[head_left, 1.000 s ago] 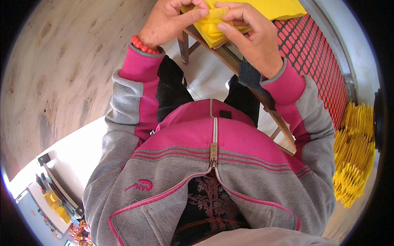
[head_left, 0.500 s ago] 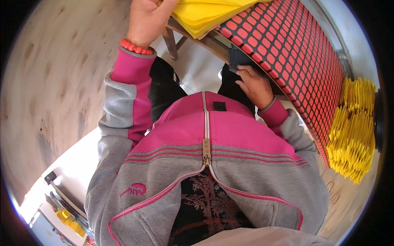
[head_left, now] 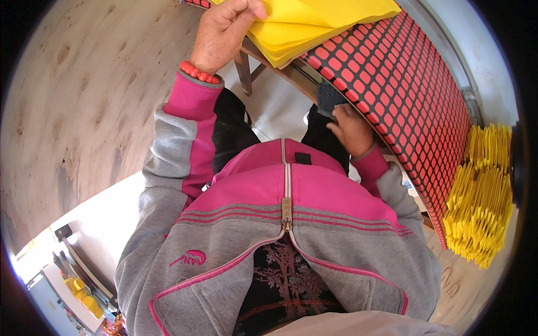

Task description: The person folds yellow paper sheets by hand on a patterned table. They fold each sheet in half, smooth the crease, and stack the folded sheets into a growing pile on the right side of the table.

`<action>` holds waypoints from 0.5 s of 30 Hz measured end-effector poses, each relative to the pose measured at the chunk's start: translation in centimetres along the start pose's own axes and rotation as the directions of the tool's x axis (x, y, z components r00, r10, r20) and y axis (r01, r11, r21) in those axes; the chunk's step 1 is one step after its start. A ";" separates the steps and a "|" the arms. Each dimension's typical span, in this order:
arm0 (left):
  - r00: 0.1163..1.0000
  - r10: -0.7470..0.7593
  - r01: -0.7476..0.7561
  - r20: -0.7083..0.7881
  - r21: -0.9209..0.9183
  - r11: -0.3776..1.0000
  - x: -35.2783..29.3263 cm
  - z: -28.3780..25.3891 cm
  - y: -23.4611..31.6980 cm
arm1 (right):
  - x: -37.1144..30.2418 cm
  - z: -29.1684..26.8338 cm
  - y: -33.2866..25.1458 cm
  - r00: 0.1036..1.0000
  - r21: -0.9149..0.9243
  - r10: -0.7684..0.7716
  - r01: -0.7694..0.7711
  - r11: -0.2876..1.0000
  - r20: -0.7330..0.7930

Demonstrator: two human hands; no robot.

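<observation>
At the top, my left hand [head_left: 227, 33] is closed at the left edge of a stack of yellow sheets [head_left: 314, 33], its thumb and fingers pinching a yellow sheet whose edge is lifted from those below. The stack lies on a table covered in red and black checked cloth [head_left: 386, 84]. Lower and to the right, my right hand [head_left: 354, 131] is beside the table's near edge, above my right thigh. Its fingers are loosely curled and apart from the thumb, with the fingertips against or close to a dark grey textured pad [head_left: 329, 98]. Nothing shows in its grasp.
Piles of folded yellow pieces [head_left: 479, 201] stand at the right, beyond the table's end. A wide wooden board [head_left: 84, 112] fills the left side. Under the table a wooden leg [head_left: 244, 70] comes down near my knees. Shelving with yellow items [head_left: 84, 297] is at the lower left.
The whole view has shifted slightly, so the table and both hands sit lower and to the right. My left hand still holds the sheet's edge. My right hand stays by the dark pad.
</observation>
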State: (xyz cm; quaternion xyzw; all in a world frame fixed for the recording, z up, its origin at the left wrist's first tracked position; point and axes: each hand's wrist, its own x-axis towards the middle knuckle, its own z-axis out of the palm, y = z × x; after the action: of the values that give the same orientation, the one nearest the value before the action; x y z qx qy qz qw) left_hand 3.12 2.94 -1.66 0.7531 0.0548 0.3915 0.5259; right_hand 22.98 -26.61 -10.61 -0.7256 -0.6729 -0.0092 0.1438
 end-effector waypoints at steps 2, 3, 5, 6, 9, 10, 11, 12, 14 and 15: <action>0.999 0.001 -0.001 0.054 0.009 1.000 -0.1 -0.4 -0.3 | -0.3 -2.8 -3.0 0.997 0.160 -0.060 0.051 0.986 0.052; 0.998 -0.022 0.024 0.050 -0.026 0.999 -0.2 -0.6 -0.3 | 0.0 -4.4 -4.3 0.991 0.238 -0.131 0.122 0.964 0.026; 0.997 -0.059 0.063 0.053 -0.070 0.996 -0.2 -0.5 -0.2 | 1.7 -7.9 -5.9 0.969 0.290 -0.237 0.247 0.925 -0.070; 0.996 -0.071 0.075 0.057 -0.079 0.994 -0.2 -0.4 0.0 | 3.2 -9.3 -6.3 0.928 0.224 -0.296 0.345 0.912 -0.225; 0.993 -0.082 0.088 0.085 -0.068 0.994 -0.2 -0.2 0.8 | 8.8 -12.7 -5.8 0.854 0.139 -0.366 0.441 0.887 -0.371; 0.992 -0.082 0.088 0.094 -0.056 0.995 -0.1 -0.3 1.1 | 10.6 -13.1 -5.7 0.806 0.110 -0.407 0.494 0.862 -0.430; 0.990 -0.088 0.090 0.112 -0.012 0.996 -0.1 -0.5 1.4 | 12.4 -13.3 -5.5 0.780 0.090 -0.430 0.521 0.849 -0.453; 0.986 -0.099 0.095 0.131 0.034 0.995 0.0 -0.7 1.6 | 13.7 -13.2 -5.5 0.754 0.073 -0.451 0.546 0.835 -0.477; 0.983 -0.101 0.091 0.156 0.067 0.994 0.0 -1.1 1.7 | 15.4 -12.8 -5.4 0.773 0.082 -0.469 0.549 0.832 -0.427; 0.983 -0.089 0.081 0.163 0.053 0.995 0.2 -1.2 1.5 | 16.1 -12.5 -5.3 0.782 0.085 -0.477 0.551 0.830 -0.401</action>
State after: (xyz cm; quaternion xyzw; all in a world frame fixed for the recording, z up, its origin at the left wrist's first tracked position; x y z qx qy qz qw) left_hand 1.96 3.25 -0.13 0.7918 0.0521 0.3037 0.5273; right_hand 21.55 -13.44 5.78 -0.4809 -0.8046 -0.1152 0.3287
